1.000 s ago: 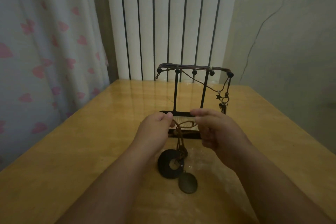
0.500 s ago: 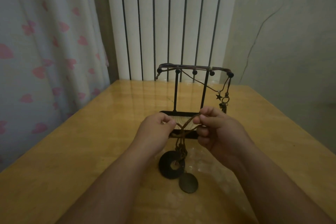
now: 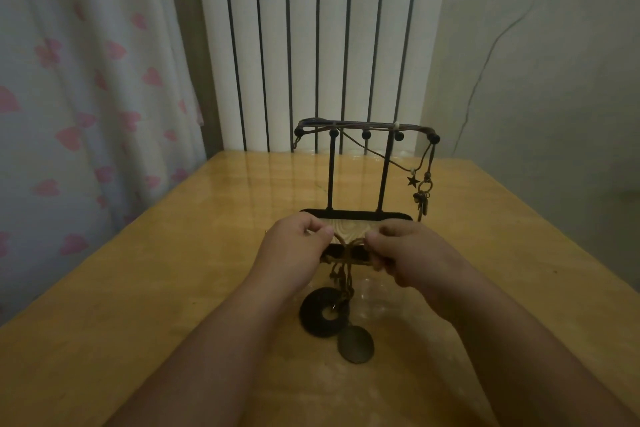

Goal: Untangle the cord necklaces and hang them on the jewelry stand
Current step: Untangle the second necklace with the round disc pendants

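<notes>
Cord necklaces (image 3: 346, 279) hang as a thin brown tangle between your two grips, low over the table (image 3: 166, 274) and just in front of the jewelry stand (image 3: 331, 177). The strands run sideways from grip to grip, cross near the middle, then drop in a knotted twist to two pendants. One is a black ring pendant (image 3: 311, 317) with a pale hole, and the other is a dull bronze oval disc (image 3: 355, 345) just below it, their edges overlapping. Your left grip (image 3: 294, 250) pinches cord between thumb and curled fingers. Your right grip (image 3: 412, 253) does the same, and the two thumbs are close but apart.

There is one stand, black metal, with two upright posts, a flat base around a pale wood panel, and a top bar carrying five round knobs. Cord lies draped along that bar, and near its right end hang a star charm (image 3: 412, 181) and a small cluster of charms (image 3: 421, 199).

You cannot tell how many separate cords make up the tangle, because the ends vanish inside your fingers. The front edge of the stand's base is partly hidden behind both grips. In the dim light it is unclear whether the pendants rest on the table or hang just clear of it. The draped cords on the bar cannot be counted either.
</notes>
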Demonstrator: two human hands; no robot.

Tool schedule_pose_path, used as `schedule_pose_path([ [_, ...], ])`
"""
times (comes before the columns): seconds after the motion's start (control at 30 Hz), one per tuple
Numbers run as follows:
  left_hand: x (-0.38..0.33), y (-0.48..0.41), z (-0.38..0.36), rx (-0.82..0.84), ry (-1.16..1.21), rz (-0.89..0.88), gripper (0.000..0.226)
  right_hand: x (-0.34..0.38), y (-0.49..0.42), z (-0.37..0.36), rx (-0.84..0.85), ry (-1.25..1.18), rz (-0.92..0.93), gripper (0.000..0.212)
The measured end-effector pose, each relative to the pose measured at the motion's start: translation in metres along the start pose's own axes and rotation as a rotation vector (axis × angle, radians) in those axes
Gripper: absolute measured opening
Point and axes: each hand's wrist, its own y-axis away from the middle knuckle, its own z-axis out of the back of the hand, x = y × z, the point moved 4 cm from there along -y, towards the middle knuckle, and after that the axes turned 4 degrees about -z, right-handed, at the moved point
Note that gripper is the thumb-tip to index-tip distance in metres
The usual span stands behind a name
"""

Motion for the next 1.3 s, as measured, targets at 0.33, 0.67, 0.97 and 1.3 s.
schedule_pose_path([
  [0.33, 0.001, 0.002, -0.004, 0.041, 0.052, 0.027, 0.012, 0.011, 0.004, -0.005, 0.216, -0.865, 0.016, 0.016],
  [0.67, 0.008, -0.001, -0.005, 0.153, 0.164, 0.129, 0.020, 0.013, 0.004, -0.006, 0.239, -0.992, 0.142, 0.022],
  [0.97, -0.007, 0.003, -0.004, 0.198, 0.187, -0.030, 0.031, 0.006, 0.002, 0.004, -0.200, -0.543, 0.061, 0.033],
  [1.3, -0.017, 0.009, 0.005, 0.169, 0.281, -0.291, 0.008, 0.008, 0.003, -0.003, -0.170, -0.121, 0.153, 0.027],
])
